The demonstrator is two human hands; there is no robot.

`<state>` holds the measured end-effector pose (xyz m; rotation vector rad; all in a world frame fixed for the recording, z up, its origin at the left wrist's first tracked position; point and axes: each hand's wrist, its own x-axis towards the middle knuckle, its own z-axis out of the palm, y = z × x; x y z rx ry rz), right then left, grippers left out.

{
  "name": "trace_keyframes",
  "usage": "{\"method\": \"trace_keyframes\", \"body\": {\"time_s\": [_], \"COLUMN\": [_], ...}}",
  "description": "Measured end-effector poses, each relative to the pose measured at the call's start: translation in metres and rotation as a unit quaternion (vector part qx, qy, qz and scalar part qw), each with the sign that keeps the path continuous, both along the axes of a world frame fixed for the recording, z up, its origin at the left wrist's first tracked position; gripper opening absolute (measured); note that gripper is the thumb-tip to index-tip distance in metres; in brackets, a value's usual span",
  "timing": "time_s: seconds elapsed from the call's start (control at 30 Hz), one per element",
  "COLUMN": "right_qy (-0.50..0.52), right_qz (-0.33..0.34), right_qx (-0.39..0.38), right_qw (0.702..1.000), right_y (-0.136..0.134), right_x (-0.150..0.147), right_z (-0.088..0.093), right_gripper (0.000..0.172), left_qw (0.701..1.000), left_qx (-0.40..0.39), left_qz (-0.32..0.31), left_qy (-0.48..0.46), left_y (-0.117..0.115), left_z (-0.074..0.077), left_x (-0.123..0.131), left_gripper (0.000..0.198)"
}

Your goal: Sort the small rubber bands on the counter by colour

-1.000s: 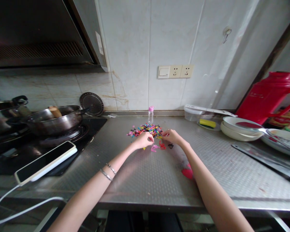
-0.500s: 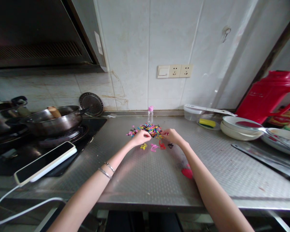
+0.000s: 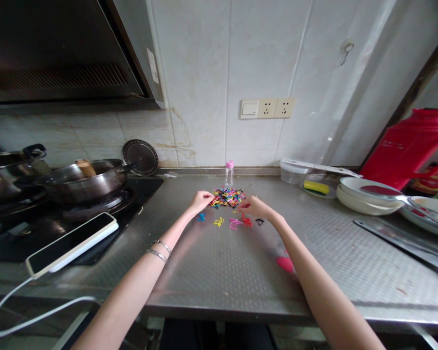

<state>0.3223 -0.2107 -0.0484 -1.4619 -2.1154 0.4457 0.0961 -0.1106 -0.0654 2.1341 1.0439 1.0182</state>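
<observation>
A heap of small coloured rubber bands [image 3: 227, 196] lies on the steel counter [image 3: 219, 272] near the wall. In front of it sit small separate groups: blue [image 3: 201, 217], yellow [image 3: 218, 222], pink [image 3: 234, 223], red [image 3: 246, 221] and black [image 3: 260, 221]. My left hand [image 3: 201, 199] is at the heap's left edge, fingers pinched together on something too small to make out. My right hand [image 3: 256, 207] rests at the heap's right edge, fingers curled and pinched on a reddish band. A small clear bottle with a pink cap [image 3: 229, 173] stands behind the heap.
A hob with two pans [image 3: 81, 181] is on the left, a phone [image 3: 71, 241] on a white cable at its edge. On the right are a sponge [image 3: 315, 186], stacked bowls [image 3: 368, 195], a clear tub [image 3: 294, 170] and a red thermos jug [image 3: 411, 146]. A red blot [image 3: 285, 264] lies by my right forearm.
A yellow group and then a blue group have appeared in front of the heap. My left hand has moved left and back to the heap's left edge. My right hand has barely moved.
</observation>
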Motion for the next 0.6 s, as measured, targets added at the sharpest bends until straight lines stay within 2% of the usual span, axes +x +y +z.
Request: {"method": "trace_keyframes", "body": {"time_s": [0.07, 0.17, 0.47, 0.6], "right_qy": [-0.005, -0.004, -0.004, 0.009], "right_qz": [0.044, 0.067, 0.051, 0.027], "right_qx": [-0.030, -0.043, -0.042, -0.008], "right_qw": [0.999, 0.997, 0.998, 1.000], "right_y": [-0.001, -0.004, -0.004, -0.004], "right_x": [-0.005, -0.009, -0.009, -0.016], "right_z": [-0.001, -0.001, 0.000, 0.001], "right_gripper": [0.021, 0.021, 0.020, 0.020], "left_qw": [1.000, 0.999, 0.999, 0.999], "left_qx": [-0.012, -0.031, -0.035, -0.036], "left_qz": [0.012, 0.018, 0.015, 0.014], "left_qy": [-0.008, -0.019, -0.033, -0.030], "left_y": [0.002, 0.004, 0.006, 0.006], "left_z": [0.000, 0.000, -0.002, -0.003], "left_x": [-0.003, -0.007, -0.010, -0.010], "left_gripper": [0.021, 0.020, 0.018, 0.019]}}
